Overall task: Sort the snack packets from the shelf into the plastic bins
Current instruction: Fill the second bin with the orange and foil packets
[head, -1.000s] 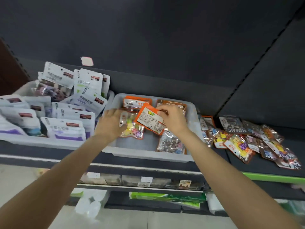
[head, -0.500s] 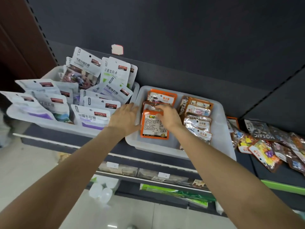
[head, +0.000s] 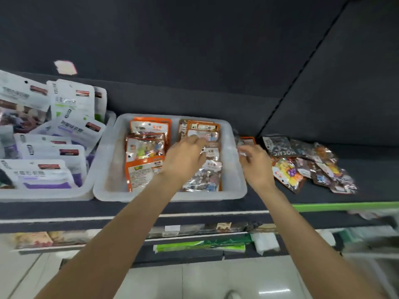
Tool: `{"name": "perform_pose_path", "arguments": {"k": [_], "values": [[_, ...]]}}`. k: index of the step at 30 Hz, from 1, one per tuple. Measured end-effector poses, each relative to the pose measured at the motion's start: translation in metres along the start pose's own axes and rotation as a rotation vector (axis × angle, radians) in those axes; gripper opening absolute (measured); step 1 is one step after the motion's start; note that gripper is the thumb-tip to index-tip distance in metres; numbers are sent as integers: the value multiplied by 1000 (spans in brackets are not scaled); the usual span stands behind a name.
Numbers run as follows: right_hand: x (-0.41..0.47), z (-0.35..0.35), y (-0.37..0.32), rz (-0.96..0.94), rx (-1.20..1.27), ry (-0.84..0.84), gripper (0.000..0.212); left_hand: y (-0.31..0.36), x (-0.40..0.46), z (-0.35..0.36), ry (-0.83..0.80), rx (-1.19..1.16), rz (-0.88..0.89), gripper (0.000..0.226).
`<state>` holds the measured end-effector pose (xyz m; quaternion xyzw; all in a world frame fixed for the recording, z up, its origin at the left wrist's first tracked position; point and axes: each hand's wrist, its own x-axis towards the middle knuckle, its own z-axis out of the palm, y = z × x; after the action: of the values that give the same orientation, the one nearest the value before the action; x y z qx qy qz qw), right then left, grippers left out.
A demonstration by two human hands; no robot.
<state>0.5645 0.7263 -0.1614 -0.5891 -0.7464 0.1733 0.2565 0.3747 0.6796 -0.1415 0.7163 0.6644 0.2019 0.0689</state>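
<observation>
Both hands have left the orange packet in the bin.

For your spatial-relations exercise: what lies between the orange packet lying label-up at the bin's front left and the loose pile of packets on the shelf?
In the head view, between the orange packet and the loose pile lie the bin's right-hand column of packets, both hands, left and right, and the bin's right wall.

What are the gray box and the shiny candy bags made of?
The middle bin looks like frosted, see-through plastic, with smooth, rounded walls. The loose packets on the shelf look like thin, glossy plastic film: they crinkle, catch the light and show the candy inside.
</observation>
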Motion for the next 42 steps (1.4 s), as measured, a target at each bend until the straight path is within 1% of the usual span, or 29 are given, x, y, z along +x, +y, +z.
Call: {"name": "perform_pose_path", "arguments": {"k": [2, 5, 8, 10, 12, 14, 16, 18, 21, 23, 24, 26, 28, 29, 30, 32, 35, 37, 39, 42], "values": [[-3, -19, 42, 76, -48, -5, 27, 42, 19, 22, -61, 0, 59, 36], [-5, -44, 108, 173, -132, -62, 30, 100, 47, 62, -136, -21, 114, 35], [1, -72, 170, 252, -203, -141, 37, 144, 71, 105, -214, -79, 103, 37], [7, -90, 211, 275, -234, -161, 41, 167, 86, 135, -289, -73, 85, 40], [14, -104, 249, 279, -263, -162, 41, 187, 99, 164, -338, -67, 48, 43], [24, -113, 280, 289, -276, -196, 44, 202, 109, 189, -368, -37, -19, 45], [31, -116, 304, 307, -279, -250, 55, 213, 115, 209, -393, 3, -110, 51], [36, -116, 322, 325, -293, -304, 65, 219, 116, 224, -401, 11, -209, 62], [34, -115, 333, 306, -366, -329, 64, 221, 114, 236, -352, 82, -277, 74], [25, -113, 331, 236, -396, -327, 61, 219, 113, 237, -318, 90, -330, 77], [20, -113, 329, 185, -383, -330, 59, 217, 113, 238, -306, 58, -361, 77], [17, -115, 327, 81, -297, -339, 53, 213, 114, 238, -278, -86, -442, 72], [22, -122, 327, 26, -207, -328, 48, 211, 114, 235, -238, -259, -505, 63], [27, -124, 328, -3, -208, -315, 49, 211, 115, 231, -220, -320, -514, 56], [34, -126, 329, -37, -235, -311, 51, 212, 115, 227, -201, -373, -521, 49], [47, -123, 329, -85, -272, -356, 65, 212, 114, 218, -167, -471, -537, 38], [64, -116, 323, -73, -289, -490, 88, 211, 112, 203, -115, -510, -530, 28], [75, -113, 320, -61, -343, -514, 95, 212, 112, 192, -66, -565, -519, 21], [84, -114, 319, -51, -399, -467, 90, 217, 114, 181, -12, -556, -491, 15], [89, -116, 316, -31, -461, -419, 61, 226, 114, 168, 39, -553, -401, 11]]}}
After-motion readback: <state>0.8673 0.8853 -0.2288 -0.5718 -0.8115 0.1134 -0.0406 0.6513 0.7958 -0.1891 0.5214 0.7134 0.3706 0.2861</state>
